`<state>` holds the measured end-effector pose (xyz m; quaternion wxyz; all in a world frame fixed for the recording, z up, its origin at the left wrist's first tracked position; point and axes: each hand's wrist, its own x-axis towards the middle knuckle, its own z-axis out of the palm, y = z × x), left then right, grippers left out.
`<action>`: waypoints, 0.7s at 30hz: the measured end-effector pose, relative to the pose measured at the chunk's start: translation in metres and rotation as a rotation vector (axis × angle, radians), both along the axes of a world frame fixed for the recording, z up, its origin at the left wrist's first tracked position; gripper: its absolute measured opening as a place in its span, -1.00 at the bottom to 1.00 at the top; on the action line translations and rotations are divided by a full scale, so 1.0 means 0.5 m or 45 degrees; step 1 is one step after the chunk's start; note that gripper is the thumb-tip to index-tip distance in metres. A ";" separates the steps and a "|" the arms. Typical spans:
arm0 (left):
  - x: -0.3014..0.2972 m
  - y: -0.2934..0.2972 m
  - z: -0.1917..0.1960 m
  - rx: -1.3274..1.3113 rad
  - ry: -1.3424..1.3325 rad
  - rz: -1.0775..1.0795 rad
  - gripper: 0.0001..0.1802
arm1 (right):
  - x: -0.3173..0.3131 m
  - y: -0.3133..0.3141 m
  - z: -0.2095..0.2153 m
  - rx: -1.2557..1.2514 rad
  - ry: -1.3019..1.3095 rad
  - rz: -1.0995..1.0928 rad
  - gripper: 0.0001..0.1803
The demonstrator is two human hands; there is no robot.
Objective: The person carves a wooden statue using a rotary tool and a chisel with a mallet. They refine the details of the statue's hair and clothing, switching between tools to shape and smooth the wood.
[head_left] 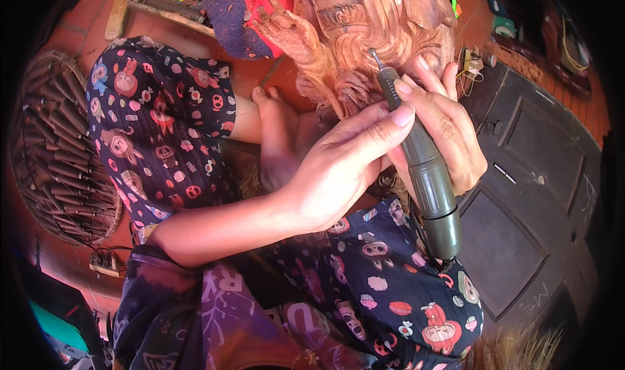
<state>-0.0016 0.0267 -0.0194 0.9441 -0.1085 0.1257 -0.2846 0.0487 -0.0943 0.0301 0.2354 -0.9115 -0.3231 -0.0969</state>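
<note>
A dark green pen-shaped rotary carving tool [431, 181] slants across the middle, its thin metal bit [375, 59] at the surface of a reddish-brown wood carving [351, 38]. Whether the bit touches the wood, I cannot tell. My right hand [450, 132] is closed round the tool's front half, index finger and thumb near the ribbed collar. Against the tool's other side lies the thumb of my left hand [345, 165]; its remaining fingers are mostly hidden behind the tool. Curling locks and folds are cut into the carving.
At the left a round woven basket [112, 220] holds many wooden-handled carving tools [65, 149]. A dark panelled wooden board [501, 233] lies at the right. Red and dark cloth [244, 18] is beside the carving. A wooden tray [172, 18] and a brush-like bristle bundle [517, 347] also show.
</note>
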 end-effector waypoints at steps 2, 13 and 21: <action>0.003 0.001 0.005 0.007 -0.012 -0.001 -0.58 | 0.000 -0.004 -0.002 0.024 -0.017 0.001 -0.64; 0.015 -0.010 0.019 0.125 -0.143 0.033 -0.58 | 0.000 -0.004 0.007 0.097 0.011 -0.076 -0.62; 0.006 -0.004 0.018 -0.005 0.025 0.003 -0.61 | -0.002 -0.008 -0.005 0.090 -0.014 -0.024 -0.63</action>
